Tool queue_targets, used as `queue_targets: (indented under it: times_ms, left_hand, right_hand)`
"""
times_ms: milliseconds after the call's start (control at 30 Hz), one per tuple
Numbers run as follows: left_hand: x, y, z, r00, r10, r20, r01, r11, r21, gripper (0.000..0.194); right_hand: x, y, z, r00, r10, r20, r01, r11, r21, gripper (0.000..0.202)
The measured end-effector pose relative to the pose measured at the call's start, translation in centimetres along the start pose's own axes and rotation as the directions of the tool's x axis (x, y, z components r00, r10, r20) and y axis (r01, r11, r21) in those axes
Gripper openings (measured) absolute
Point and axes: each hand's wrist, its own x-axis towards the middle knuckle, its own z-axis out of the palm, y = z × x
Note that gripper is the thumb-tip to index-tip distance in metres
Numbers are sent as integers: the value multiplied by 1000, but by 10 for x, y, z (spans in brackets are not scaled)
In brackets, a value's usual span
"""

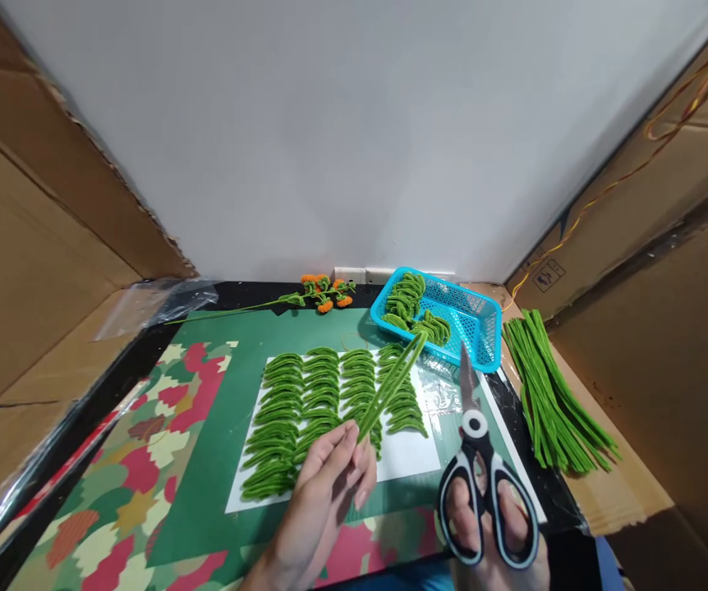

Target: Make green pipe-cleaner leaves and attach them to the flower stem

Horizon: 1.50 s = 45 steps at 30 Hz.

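Observation:
My left hand (pixel 335 464) pinches the lower ends of a few long green pipe cleaners (pixel 393 382), which slant up and right over the work area. In my right hand (pixel 495 533) are black and white scissors (pixel 475 443), thumb and fingers through the handle loops and the blades pointing up. The blades look closed. Below the pipe cleaners, a white sheet (pixel 409 455) bears rows of short curved green fuzzy pieces (pixel 277 410) in several columns. The pipe cleaners hide part of the rightmost columns.
A blue plastic basket (pixel 477 328) at the back holds more curved green pieces (pixel 406 300). Long green pipe cleaners (pixel 554 402) lie bundled on cardboard at the right. An orange flower stem (pixel 323 294) lies at the back. Cardboard walls (pixel 39 180) stand on both sides.

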Motion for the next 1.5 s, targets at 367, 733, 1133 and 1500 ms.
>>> queue_targets:
  times_ms: [367, 733, 1133, 1500]
  left_hand:
    - [-5, -4, -5, 986, -66, 155, 108, 953, -283, 46]
    - [-1, -19, -8, 950, -170, 263, 257, 903, -343, 50]
    - [-15, -32, -20, 931, -364, 23, 358, 901, -245, 64]
    - [-12, -31, -17, 928, -371, 36, 369, 899, -237, 68]
  right_hand:
    - [20, 19, 34, 947, 165, 278, -224, 955, 197, 73]
    - [27, 0, 59, 973, 72, 218, -74, 997, 2, 55]
    - [18, -7, 63, 987, 54, 148, -66, 995, 75, 79]
    - [14, -2, 54, 984, 19, 175, -35, 996, 87, 73]
